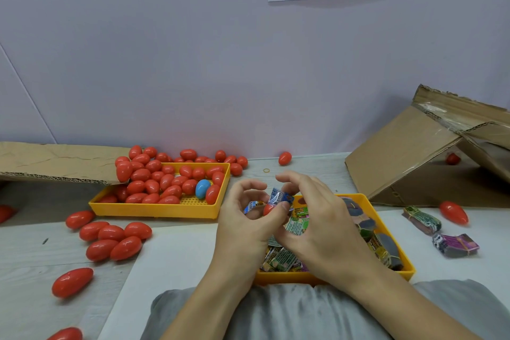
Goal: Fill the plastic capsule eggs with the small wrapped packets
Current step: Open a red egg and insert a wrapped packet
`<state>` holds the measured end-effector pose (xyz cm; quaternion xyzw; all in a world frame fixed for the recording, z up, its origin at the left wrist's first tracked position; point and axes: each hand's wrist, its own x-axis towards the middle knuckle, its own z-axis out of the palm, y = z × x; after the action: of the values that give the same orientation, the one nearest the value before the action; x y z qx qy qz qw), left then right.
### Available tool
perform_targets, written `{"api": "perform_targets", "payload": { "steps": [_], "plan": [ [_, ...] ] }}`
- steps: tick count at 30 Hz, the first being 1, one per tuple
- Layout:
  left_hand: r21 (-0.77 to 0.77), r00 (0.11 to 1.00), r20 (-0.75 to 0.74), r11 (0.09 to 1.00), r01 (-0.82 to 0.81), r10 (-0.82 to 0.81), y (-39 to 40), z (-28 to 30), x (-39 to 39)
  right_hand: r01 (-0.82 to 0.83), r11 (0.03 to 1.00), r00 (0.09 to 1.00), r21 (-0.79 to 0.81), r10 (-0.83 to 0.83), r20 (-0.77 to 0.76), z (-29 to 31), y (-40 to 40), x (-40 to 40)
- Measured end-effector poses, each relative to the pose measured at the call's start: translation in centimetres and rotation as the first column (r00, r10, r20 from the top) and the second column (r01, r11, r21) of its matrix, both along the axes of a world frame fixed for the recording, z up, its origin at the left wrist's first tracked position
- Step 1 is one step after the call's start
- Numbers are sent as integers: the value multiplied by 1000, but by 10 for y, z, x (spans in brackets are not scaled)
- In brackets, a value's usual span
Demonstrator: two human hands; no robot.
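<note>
1. I see the left hand curled round a red plastic capsule egg — held above the yellow plastic packet tray.
2. The right hand pinches a small blue wrapped packet at the egg.
3. Another yellow tray of red eggs sits left.

Two yellow trays: a left tray heaped with red eggs, too many and too overlapped to count exactly, plus one blue egg; a right tray of wrapped packets, number not countable; seven loose red eggs on the bench at left, one cut by the frame edge; one lone egg by the wall; two banded packet bundles at right; two cardboard pieces; two hands.
</note>
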<state>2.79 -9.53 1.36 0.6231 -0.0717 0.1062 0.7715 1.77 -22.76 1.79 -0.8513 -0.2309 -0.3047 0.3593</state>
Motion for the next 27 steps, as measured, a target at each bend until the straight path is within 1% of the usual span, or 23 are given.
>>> {"api": "perform_targets", "payload": {
  "steps": [4, 7, 11, 14, 16, 18, 27],
  "plan": [
    [44, 1000, 10, 999, 6, -7, 0, -2, 1, -7, 1000, 1000, 21, 7, -19, -2, -2, 2],
    [50, 1000, -9, 999, 3, -3, 1, -2, 1, -9, 1000, 1000, 27, 10, -25, -3, -3, 3],
    [-5, 997, -65, 999, 36, -36, 1, -2, 1, -21, 999, 1000, 37, 22, -20, -2, -3, 2],
    [-68, 988, -95, 991, 113, -119, 0, 1, 2, -36, 998, 999, 48, 37, -17, -1, -2, 2],
    [5, 984, -77, 987, 161, -160, 0, 0, 2, -49, 997, 999, 55, 49, -11, -1, -2, 2],
    [59, 984, -56, 983, 173, -170, 0, -1, 2, -60, 996, 998, 59, 62, -19, -1, -3, 2],
    [13, 977, -91, 981, 194, -192, 0, 2, 2, -85, 995, 995, 59, 87, -45, -2, -8, 4]
  ]
}}
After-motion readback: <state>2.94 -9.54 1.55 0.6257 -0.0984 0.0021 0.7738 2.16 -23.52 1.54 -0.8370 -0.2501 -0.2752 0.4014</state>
